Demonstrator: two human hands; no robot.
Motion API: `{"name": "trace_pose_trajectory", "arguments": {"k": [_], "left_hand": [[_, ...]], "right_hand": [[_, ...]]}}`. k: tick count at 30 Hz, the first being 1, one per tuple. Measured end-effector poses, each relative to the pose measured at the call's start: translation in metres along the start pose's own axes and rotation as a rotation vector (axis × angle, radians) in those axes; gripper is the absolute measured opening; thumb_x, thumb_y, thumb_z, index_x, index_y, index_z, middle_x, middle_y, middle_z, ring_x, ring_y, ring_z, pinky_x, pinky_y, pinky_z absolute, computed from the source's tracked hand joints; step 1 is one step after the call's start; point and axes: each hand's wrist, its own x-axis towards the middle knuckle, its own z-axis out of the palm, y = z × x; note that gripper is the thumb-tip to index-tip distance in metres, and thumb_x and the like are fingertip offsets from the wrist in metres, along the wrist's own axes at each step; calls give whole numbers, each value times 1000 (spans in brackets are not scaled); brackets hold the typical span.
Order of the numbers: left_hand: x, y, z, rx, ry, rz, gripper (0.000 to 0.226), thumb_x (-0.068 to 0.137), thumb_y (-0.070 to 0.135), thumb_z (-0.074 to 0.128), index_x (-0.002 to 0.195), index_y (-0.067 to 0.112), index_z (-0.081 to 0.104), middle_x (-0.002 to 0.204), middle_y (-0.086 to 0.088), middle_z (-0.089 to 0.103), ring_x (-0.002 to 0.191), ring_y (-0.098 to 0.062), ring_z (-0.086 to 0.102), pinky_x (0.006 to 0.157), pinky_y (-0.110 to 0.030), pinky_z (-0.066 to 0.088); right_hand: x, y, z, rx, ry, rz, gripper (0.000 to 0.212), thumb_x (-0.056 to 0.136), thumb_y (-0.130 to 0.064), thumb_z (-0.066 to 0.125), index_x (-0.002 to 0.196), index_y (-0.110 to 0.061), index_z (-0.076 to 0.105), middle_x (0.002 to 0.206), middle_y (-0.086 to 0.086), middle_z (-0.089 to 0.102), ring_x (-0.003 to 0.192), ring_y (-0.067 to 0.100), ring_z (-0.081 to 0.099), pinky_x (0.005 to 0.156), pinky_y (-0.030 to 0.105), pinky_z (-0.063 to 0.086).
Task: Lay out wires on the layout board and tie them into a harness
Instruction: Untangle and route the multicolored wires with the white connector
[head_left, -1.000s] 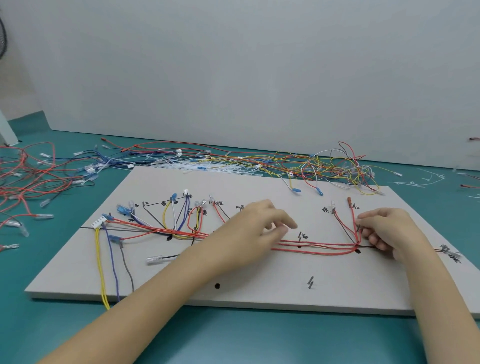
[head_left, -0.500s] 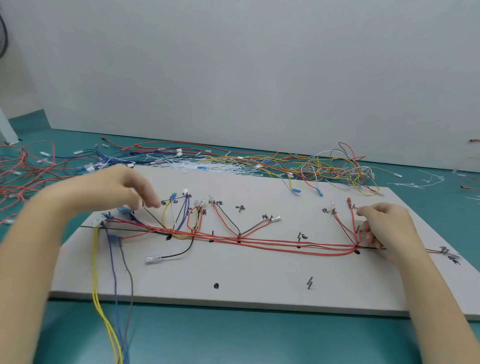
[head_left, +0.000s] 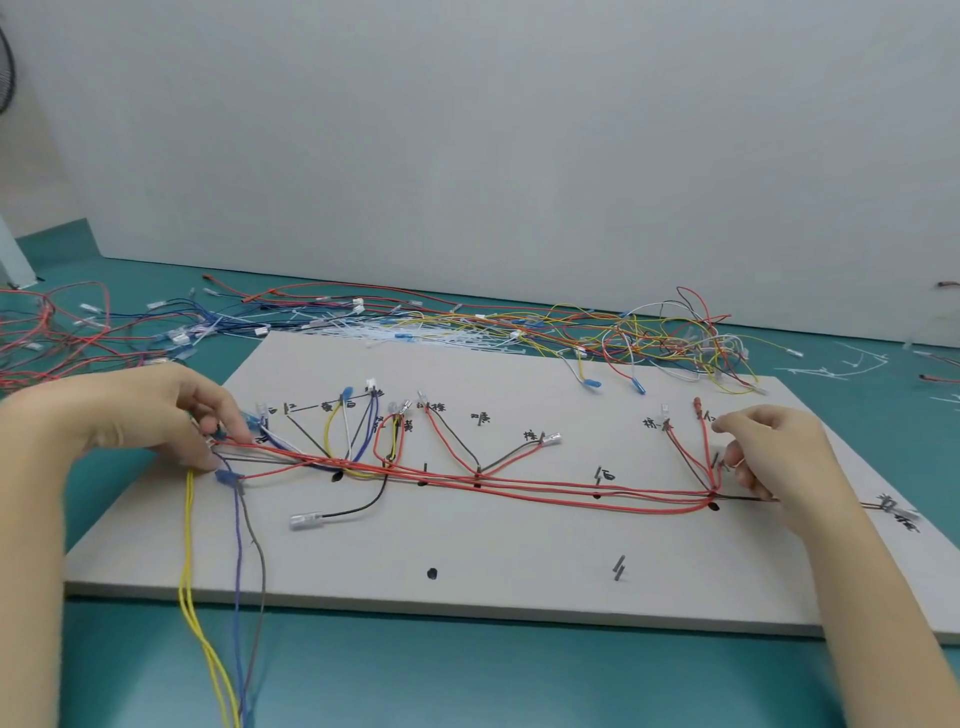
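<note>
A grey layout board (head_left: 519, 561) with handwritten marks lies on the teal table. A bundle of red and dark wires (head_left: 545, 488) runs along it from left to right, with branches rising to connectors. My left hand (head_left: 156, 415) is at the board's left edge and pinches the bundle's end by a white connector and blue terminals. My right hand (head_left: 769, 452) is at the right end, fingers curled on the wires near the red branch (head_left: 704, 447). Yellow, blue and grey wires (head_left: 228, 597) hang off the front edge.
Loose wires in several colours (head_left: 649, 338) lie piled behind the board, with white cable ties (head_left: 415, 338) among them. More red wires (head_left: 52, 338) lie at the far left. Cut tie ends (head_left: 836, 366) are scattered at the right. A grey wall stands behind.
My left hand went from the board's middle to its left edge and now pinches the bundle's end there. My right hand stayed at the right end.
</note>
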Motion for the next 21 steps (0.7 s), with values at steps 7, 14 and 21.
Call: {"name": "trace_pose_trajectory", "arguments": {"k": [7,14,21], "left_hand": [[-4,0,0,-8,45,81,76,24,67,90,86,24,79,60,9,59,49,-8,52,47,-16,41],[-6,36,18,36,32,257,68,33,80,78,82,34,78,58,10,61,52,-1,49,56,-19,38],[-15,83,57,-94,-185,437,17,73,0,80,70,15,74,63,3,66,57,-5,57,56,-11,43]], "right_hand": [[0,0,-4,-13,0,-5,10,86,-15,58,83,-11,67,55,5,59,36,16,43,35,19,30],[-3,-3,1,-2,-15,-20,10,86,-12,58,83,-7,66,54,6,58,36,17,43,38,20,30],[-11,-13,15,183,64,-166,9,86,-13,59,79,-8,63,57,6,56,32,9,45,34,19,33]]}}
